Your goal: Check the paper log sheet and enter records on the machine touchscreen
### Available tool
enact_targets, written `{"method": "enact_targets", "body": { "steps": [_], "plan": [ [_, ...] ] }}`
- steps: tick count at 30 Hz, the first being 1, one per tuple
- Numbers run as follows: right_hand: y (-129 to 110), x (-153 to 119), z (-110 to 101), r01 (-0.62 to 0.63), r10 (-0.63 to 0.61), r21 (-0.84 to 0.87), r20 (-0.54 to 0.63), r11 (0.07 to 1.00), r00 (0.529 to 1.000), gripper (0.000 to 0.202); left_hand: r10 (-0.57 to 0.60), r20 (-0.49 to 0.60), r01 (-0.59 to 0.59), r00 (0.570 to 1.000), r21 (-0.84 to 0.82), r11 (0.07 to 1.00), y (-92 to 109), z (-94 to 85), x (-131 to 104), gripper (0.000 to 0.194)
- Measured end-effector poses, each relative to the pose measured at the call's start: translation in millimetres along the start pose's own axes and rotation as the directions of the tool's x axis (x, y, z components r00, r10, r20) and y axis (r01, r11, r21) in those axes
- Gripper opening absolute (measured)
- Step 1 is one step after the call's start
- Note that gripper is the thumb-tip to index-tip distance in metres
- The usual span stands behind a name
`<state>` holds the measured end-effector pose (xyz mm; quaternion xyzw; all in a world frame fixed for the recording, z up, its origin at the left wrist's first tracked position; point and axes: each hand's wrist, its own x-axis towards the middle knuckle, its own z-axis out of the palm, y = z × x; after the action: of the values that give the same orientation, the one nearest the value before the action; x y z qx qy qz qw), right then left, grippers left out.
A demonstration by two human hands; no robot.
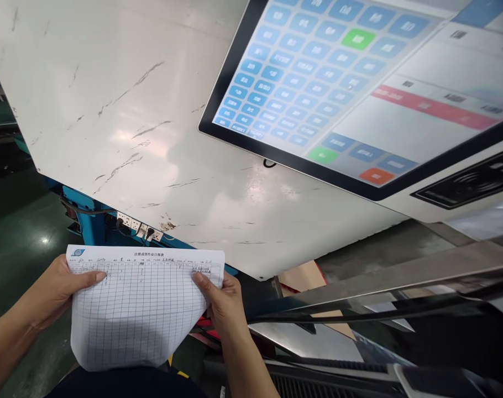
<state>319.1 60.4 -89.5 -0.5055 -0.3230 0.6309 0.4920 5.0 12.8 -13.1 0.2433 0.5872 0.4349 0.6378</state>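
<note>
Left hand: closed on the left edge of a gridded report sheet, thumb laid across the top rows. Right hand: pinching the sheet's right edge, thumb over the filled-in cells. Sheet: held low between both hands, flat and facing up, lower corner curling, a few upper rows handwritten. Above: scuffed white machine panel carrying a tilted touchscreen with blue keys, green and orange buttons and a red bar. Beneath the panel: blue frame with a power strip. Step in hand, by appearance: reading the sheet at the terminal; keying entries would call for freeing one hand.
</note>
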Motion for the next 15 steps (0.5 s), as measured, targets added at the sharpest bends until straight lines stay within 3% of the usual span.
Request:
{"method": "enact_targets", "body": {
  "steps": [6,10,15],
  "plan": [
    [2.5,-2.4,-9.0,-0.003,0.003,0.012,0.000,1.000,1.000,0.042,-0.005,0.085,0.004,0.996,0.020,1.000,-0.7,0.5,5.9,0.044],
    [3.8,-4.4,-10.5,-0.012,0.012,0.010,-0.003,1.000,1.000,0.043,0.003,0.070,-0.005,0.998,0.028,1.000,-1.0,1.9,6.9,0.044],
    [4.7,-6.6,-10.1,0.008,-0.007,0.016,-0.050,1.000,0.999,0.043,0.010,0.125,-0.017,0.992,0.057,0.998,-4.5,-2.3,14.8,0.043]
  ]
}}
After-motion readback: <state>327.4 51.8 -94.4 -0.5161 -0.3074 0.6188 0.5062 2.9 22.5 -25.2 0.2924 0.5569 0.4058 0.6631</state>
